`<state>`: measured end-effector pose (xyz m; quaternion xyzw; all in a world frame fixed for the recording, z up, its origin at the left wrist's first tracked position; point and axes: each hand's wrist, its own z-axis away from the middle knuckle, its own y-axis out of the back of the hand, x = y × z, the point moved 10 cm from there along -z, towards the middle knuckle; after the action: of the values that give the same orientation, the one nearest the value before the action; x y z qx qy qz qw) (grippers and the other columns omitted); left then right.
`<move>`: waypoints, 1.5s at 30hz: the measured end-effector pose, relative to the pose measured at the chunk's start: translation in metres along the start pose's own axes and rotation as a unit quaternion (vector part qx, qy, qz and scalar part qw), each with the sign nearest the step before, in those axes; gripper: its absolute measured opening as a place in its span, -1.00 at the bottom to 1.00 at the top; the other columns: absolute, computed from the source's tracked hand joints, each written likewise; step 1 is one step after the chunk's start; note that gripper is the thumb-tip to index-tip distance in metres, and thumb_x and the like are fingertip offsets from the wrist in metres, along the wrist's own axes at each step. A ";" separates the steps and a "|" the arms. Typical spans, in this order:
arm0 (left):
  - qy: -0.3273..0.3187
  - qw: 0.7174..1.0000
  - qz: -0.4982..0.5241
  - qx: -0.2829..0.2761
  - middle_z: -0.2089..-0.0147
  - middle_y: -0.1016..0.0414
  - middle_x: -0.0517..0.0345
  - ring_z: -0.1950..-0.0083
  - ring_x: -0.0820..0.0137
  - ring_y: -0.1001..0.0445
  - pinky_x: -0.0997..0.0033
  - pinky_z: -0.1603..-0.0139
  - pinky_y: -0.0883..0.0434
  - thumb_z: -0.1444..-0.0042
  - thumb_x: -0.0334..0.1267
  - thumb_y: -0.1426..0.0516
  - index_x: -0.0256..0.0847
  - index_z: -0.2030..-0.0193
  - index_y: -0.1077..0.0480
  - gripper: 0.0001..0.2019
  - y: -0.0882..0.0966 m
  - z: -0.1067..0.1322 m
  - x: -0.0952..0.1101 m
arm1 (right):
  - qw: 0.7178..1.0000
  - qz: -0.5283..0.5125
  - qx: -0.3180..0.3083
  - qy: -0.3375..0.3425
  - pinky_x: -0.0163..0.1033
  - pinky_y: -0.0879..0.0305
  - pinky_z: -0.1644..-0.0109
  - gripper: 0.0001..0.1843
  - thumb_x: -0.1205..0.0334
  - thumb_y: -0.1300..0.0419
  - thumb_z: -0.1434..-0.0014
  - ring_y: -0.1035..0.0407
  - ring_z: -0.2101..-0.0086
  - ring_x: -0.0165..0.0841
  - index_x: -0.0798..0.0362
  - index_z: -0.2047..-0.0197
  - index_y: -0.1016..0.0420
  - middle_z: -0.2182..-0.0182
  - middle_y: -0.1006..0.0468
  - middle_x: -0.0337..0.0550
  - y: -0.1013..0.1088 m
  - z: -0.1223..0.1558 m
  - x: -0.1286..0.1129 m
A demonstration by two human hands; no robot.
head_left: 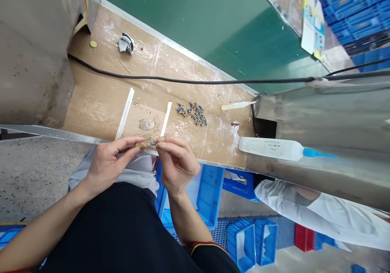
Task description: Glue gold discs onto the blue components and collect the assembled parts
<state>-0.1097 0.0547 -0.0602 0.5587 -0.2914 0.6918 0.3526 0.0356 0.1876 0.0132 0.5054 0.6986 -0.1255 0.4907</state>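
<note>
My left hand (pixel 111 161) pinches a small brass disc (pixel 139 145) between thumb and fingertips at the near edge of the cardboard-covered bench (pixel 97 98). My right hand (pixel 175 161) pinches a small blue-and-brass component (pixel 152 144) by its thin leads, with its end touching the disc. Both hands are closed and nearly meet. Just beyond them a silver coin-like disc (pixel 147 124) lies between two white strips (pixel 124 112). A pile of several small blue components (pixel 192 113) lies further right.
A black cable (pixel 170 79) runs across the bench. A white glue bottle with a blue nozzle (pixel 274 148) lies at the right by a wooden stick (pixel 237 105). Blue bins (pixel 210 193) sit below. Another person's white sleeve (pixel 307 208) is at lower right.
</note>
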 end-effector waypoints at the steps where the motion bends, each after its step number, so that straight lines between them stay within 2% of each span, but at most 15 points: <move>1: -0.003 1.000 -0.009 0.003 0.01 -0.90 0.23 0.08 0.33 -0.89 0.49 0.02 -0.77 -0.51 -0.17 -0.39 0.04 -0.26 -0.77 -0.75 0.000 0.001 0.004 | 1.000 -0.008 -0.004 0.001 -0.13 -0.78 -0.06 -0.63 0.50 -0.45 -0.47 -0.77 0.05 -0.29 -0.21 -0.12 -0.81 0.02 -0.82 -0.21 -0.002 0.002 -0.002; 5: -0.019 0.999 -0.034 0.007 0.09 -0.89 0.25 0.13 0.33 -0.88 0.48 0.04 -0.77 -0.49 -0.18 -0.41 0.03 -0.25 -0.79 -0.75 0.001 0.003 0.015 | 1.000 -0.021 -0.015 0.009 -0.12 -0.81 -0.03 -0.63 0.49 -0.42 -0.48 -0.79 0.05 -0.26 -0.21 -0.13 -0.80 0.03 -0.83 -0.20 -0.008 0.004 -0.006; 8: -0.031 0.999 -0.037 0.002 0.04 -0.90 0.25 0.10 0.31 -0.89 0.45 0.02 -0.79 -0.51 -0.16 -0.40 0.04 -0.27 -0.77 -0.74 0.000 0.005 0.018 | 0.999 -0.027 -0.020 0.006 -0.11 -0.83 -0.02 -0.63 0.48 -0.42 -0.48 -0.79 0.05 -0.25 -0.22 -0.14 -0.80 0.02 -0.83 -0.20 -0.009 0.004 -0.007; 12: -0.046 0.998 -0.041 -0.007 -0.08 -0.89 0.21 0.02 0.24 -0.91 0.33 -0.11 -0.84 -0.54 -0.08 -0.38 0.05 -0.29 -0.76 -0.72 -0.002 0.007 0.019 | 1.000 -0.015 -0.026 0.008 -0.11 -0.84 0.03 -0.65 0.46 -0.43 -0.49 -0.80 0.09 -0.25 -0.23 -0.13 -0.81 0.04 -0.84 -0.20 -0.009 0.004 -0.010; 15: -0.050 0.998 -0.043 -0.004 -0.09 -0.89 0.20 0.03 0.23 -0.91 0.33 -0.10 -0.84 -0.54 -0.05 -0.38 0.05 -0.29 -0.77 -0.72 -0.002 0.007 0.019 | 0.999 0.001 -0.031 0.011 -0.11 -0.84 0.08 -0.70 0.43 -0.43 -0.50 -0.80 0.12 -0.25 -0.22 -0.10 -0.81 0.05 -0.84 -0.19 -0.009 0.004 -0.012; 20: -0.011 1.000 -0.001 -0.007 0.01 -0.90 0.17 0.08 0.24 -0.91 0.37 0.01 -0.84 -0.55 -0.05 -0.37 0.02 -0.29 -0.76 -0.72 -0.001 0.007 0.016 | 1.000 -0.006 -0.019 0.013 -0.10 -0.84 0.01 -0.70 0.44 -0.43 -0.50 -0.80 0.10 -0.26 -0.20 -0.09 -0.80 0.04 -0.84 -0.19 -0.006 0.004 -0.013; 24: 0.041 0.995 0.094 0.003 0.04 -0.90 0.07 0.14 0.24 -0.90 0.32 0.03 -0.86 -0.51 -0.05 -0.40 -0.12 -0.14 -0.75 -0.76 0.000 0.006 0.011 | 0.999 -0.035 0.001 -0.008 -0.13 -0.80 0.00 -0.70 0.44 -0.44 -0.50 -0.78 0.08 -0.29 -0.19 -0.09 -0.80 0.05 -0.82 -0.20 -0.001 0.003 -0.009; 28: 0.044 0.991 0.125 0.019 0.10 -0.89 0.04 0.16 0.28 -0.88 0.34 0.01 -0.85 -0.47 -0.09 -0.44 -0.17 0.00 -0.68 -0.79 0.005 0.004 0.007 | 0.998 -0.019 0.037 -0.037 -0.10 -0.80 0.03 -0.80 0.37 -0.46 -0.50 -0.78 0.09 -0.26 -0.16 -0.03 -0.81 0.07 -0.81 -0.17 0.010 0.004 0.002; 32: 0.048 0.991 0.127 0.007 0.08 -0.89 0.01 0.13 0.27 -0.87 0.30 0.01 -0.85 -0.48 -0.06 -0.43 -0.16 0.03 -0.61 -0.77 0.006 0.000 -0.001 | 0.996 -0.005 0.062 -0.062 -0.10 -0.81 0.04 -0.85 0.34 -0.47 -0.49 -0.77 0.09 -0.25 -0.15 0.01 -0.82 0.07 -0.80 -0.17 0.021 0.004 0.013; 36: 0.050 0.993 0.109 -0.020 0.01 -0.89 -0.01 0.08 0.27 -0.87 0.32 0.00 -0.83 -0.49 -0.04 -0.43 -0.15 0.02 -0.65 -0.77 0.003 -0.005 -0.005 | 0.995 -0.018 0.068 -0.066 -0.15 -0.83 0.08 -0.82 0.36 -0.45 -0.49 -0.76 0.08 -0.27 -0.14 0.00 -0.81 0.06 -0.80 -0.16 0.026 0.004 0.018; 39: 0.020 0.999 0.048 -0.007 -0.01 -0.88 0.04 0.04 0.24 -0.85 0.32 0.00 -0.79 -0.43 -0.08 -0.47 -0.12 0.06 -0.73 -0.83 0.006 -0.007 0.000 | 0.994 -0.014 0.071 -0.076 -0.13 -0.86 0.11 -0.87 0.33 -0.45 -0.50 -0.76 0.08 -0.25 -0.13 0.02 -0.81 0.06 -0.78 -0.15 0.028 0.004 0.022; 42: -0.019 0.998 -0.046 0.028 0.09 -0.85 0.15 0.08 0.29 -0.80 0.35 0.02 -0.72 -0.41 -0.12 -0.47 -0.06 0.10 -0.75 -0.89 0.014 -0.007 0.006 | 0.993 -0.024 0.075 -0.083 -0.12 -0.87 0.13 -0.89 0.31 -0.45 -0.50 -0.76 0.09 -0.25 -0.13 0.03 -0.80 0.06 -0.77 -0.15 0.028 0.004 0.024; 45: 0.004 0.998 -0.065 0.024 0.18 -0.82 0.21 0.15 0.34 -0.79 0.40 0.08 -0.68 -0.45 -0.14 -0.43 -0.07 0.06 -0.67 -0.89 0.014 -0.007 0.000 | 0.993 -0.041 0.074 -0.086 -0.12 -0.88 0.12 -0.86 0.33 -0.45 -0.50 -0.75 0.08 -0.26 -0.14 0.01 -0.81 0.06 -0.76 -0.16 0.028 0.004 0.025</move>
<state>-0.1246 0.0521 -0.0616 0.5820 -0.2365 0.6763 0.3846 0.0603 0.2123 -0.0003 0.4982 0.6628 -0.2401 0.5048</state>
